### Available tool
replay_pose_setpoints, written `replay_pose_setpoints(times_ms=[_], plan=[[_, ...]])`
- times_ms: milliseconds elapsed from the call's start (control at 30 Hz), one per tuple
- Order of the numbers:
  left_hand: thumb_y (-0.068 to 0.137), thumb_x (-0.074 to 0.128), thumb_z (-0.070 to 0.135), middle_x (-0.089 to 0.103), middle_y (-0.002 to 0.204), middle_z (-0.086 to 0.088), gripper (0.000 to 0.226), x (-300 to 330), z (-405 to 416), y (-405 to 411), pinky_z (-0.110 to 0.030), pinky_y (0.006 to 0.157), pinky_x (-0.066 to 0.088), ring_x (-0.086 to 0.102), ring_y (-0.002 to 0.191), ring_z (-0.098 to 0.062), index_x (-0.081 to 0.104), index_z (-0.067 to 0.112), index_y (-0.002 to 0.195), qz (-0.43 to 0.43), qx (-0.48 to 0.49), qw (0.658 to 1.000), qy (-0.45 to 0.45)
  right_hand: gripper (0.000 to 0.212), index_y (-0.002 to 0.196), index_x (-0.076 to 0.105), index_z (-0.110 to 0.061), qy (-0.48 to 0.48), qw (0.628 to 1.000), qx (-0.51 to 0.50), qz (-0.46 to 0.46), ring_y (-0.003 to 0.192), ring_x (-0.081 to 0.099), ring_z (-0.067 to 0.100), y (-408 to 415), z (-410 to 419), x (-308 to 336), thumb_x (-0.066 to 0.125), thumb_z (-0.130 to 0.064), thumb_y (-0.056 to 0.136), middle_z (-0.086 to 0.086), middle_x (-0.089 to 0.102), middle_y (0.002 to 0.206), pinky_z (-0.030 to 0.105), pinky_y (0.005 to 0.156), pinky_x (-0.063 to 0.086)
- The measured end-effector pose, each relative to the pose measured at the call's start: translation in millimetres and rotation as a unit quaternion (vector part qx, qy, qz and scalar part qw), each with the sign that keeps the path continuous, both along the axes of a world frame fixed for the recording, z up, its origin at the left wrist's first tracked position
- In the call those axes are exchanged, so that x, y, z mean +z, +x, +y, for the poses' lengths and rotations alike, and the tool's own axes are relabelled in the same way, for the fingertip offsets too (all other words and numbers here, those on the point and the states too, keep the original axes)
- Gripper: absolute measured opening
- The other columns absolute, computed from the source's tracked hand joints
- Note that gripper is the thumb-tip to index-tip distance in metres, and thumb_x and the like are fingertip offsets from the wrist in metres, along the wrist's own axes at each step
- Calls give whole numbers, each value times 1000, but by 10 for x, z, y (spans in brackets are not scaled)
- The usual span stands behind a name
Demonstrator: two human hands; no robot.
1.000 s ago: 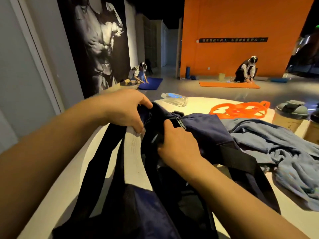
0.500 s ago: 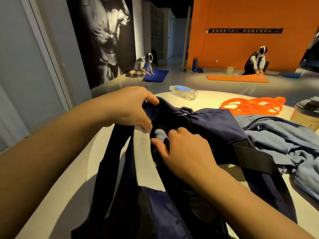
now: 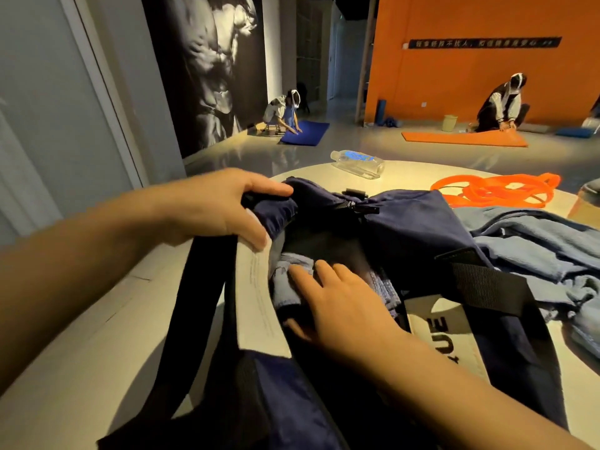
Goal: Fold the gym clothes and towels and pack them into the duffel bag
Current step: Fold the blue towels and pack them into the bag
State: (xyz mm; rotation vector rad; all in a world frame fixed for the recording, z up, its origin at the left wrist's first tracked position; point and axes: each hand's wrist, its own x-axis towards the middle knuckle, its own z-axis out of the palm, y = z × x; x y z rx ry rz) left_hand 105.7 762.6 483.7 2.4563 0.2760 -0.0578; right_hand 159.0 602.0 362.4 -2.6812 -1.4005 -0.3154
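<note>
Tabletop (image 3: 97, 368); duffel bag (image 3: 422, 228) lettered "UE".

Pale round counter (image 3: 97, 368) carrying gym gear

A navy duffel bag (image 3: 422, 228) lies open across the middle of the counter, its black straps trailing over the near edge. Just right of it, touching its side, sits a heap of blue-grey cloth (image 3: 532, 241). Beyond that heap lies a coil of orange resistance bands (image 3: 496, 190). A clear plastic bottle (image 3: 357, 164) with a blue label lies on its side near the far edge, apart from the bag.
</note>
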Motion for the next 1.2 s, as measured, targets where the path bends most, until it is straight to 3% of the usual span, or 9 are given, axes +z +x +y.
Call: replay_pose_setpoints(times_ms=[100, 200, 333, 500, 600, 700, 800, 967, 1200], plan=[[73, 74, -4, 55, 102, 19, 68, 237, 19, 32, -11, 57, 47, 62, 82, -9, 56, 46, 117, 12, 2, 999, -31, 50, 146, 29, -30, 12, 997, 4, 80, 116, 47, 31, 146, -4, -29, 34, -43, 98, 6, 47, 134, 39, 95, 39], [74, 75, -1, 55, 99, 17, 63, 332, 6, 71, -9, 49, 47, 61, 81, -10, 57, 44, 114, 30, 3, 999, -15, 33, 128, 49, -25, 129, 982, 21, 135, 111, 53, 27, 135, -73, 83, 34, -37, 101, 2, 58, 125, 36, 83, 38], [72, 77, 1, 53, 101, 17, 64, 357, -75, 154, -17, 70, 48, 58, 88, -10, 57, 36, 122, 39, -4, 999, 6, 29, 117, 55, -26, 295, 925, 34, 238, 99, 57, 25, 135, 16, 176, 34, -39, 101, 3, 65, 109, 36, 80, 42], [73, 78, 5, 43, 121, 11, 66, 349, -110, 211, -35, 98, 47, 51, 117, -18, 55, 35, 126, 64, -1, 996, 55, 64, 148, 21, -36, -66, 979, 82, 176, 139, 23, 19, 175, 102, 13, 17, -63, 91, -4, 27, 152, 43, 108, 20], [74, 77, 4, 42, 119, 13, 65, 344, -87, 185, -35, 102, 43, 45, 117, -14, 54, 36, 126, 67, 1, 997, 49, 42, 136, 38, -45, 3, 953, 100, 286, 135, 32, 22, 265, 88, 115, 24, -56, 97, 0, 40, 142, 49, 110, 25], [75, 76, 3, 48, 101, 20, 69, 360, -114, 200, -24, 85, 49, 57, 94, -13, 52, 34, 131, 68, -6, 997, 28, 39, 131, 42, -35, 174, 946, 1, 274, 123, 42, 30, 266, 291, 175, 29, -50, 97, 6, 47, 133, 49, 104, 33], [75, 75, 1, 49, 101, 19, 70, 343, -128, 254, -25, 85, 50, 57, 94, -12, 51, 36, 130, 67, -17, 997, 31, 52, 140, 33, -21, 63, 969, -94, 222, 132, 30, 36, 226, 439, 101, 27, -51, 97, 13, 35, 145, 48, 105, 23], [74, 76, 0, 41, 130, 8, 75, 230, 51, 312, -27, 93, 37, 41, 114, -13, 49, 37, 134, 85, 8, 994, 67, 74, 151, -5, -40, -145, 961, 1, 235, 142, 14, 41, 289, 383, -16, 37, -60, 93, 10, -2, 160, 48, 111, 23], [73, 77, 1, 40, 143, 0, 80, 184, 62, 433, -26, 90, 35, 40, 112, -15, 45, 32, 139, 83, 16, 993, 88, 83, 149, -11, -40, -169, 944, 18, 283, 144, 13, 42, 423, 421, -46, 45, -58, 91, 8, -17, 159, 46, 116, 19]])
